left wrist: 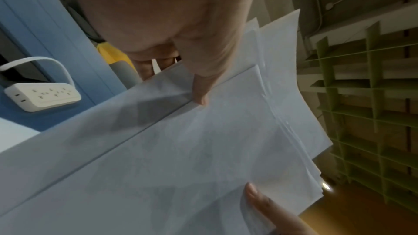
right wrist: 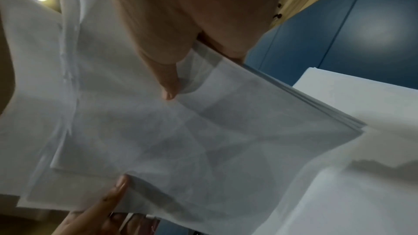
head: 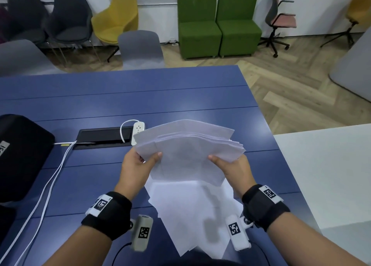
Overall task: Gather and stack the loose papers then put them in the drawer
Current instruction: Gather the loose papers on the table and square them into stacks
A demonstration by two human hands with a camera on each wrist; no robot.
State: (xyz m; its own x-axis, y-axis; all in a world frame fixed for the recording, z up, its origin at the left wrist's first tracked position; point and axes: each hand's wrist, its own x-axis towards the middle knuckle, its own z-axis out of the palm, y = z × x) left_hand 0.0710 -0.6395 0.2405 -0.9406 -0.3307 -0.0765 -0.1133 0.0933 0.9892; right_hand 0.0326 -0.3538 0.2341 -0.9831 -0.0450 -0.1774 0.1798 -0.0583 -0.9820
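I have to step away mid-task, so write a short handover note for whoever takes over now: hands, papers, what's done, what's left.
Left hand: grips the left edge of the lifted sheaf of papers, thumb on top.
Right hand: grips its right edge the same way.
The sheaf is held above the blue table, its edges uneven and fanned.
More loose sheets lie on the table under the hands.
Done: part of the papers gathered.
Left: collect the remaining sheets, square the stack, put it in the drawer, which is not in view.

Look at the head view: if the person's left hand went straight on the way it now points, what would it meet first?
The left hand, gripping the held stack of papers, points forward and slightly right. Beyond the papers, the white power strip on the blue table probably comes first, though depth is unclear.
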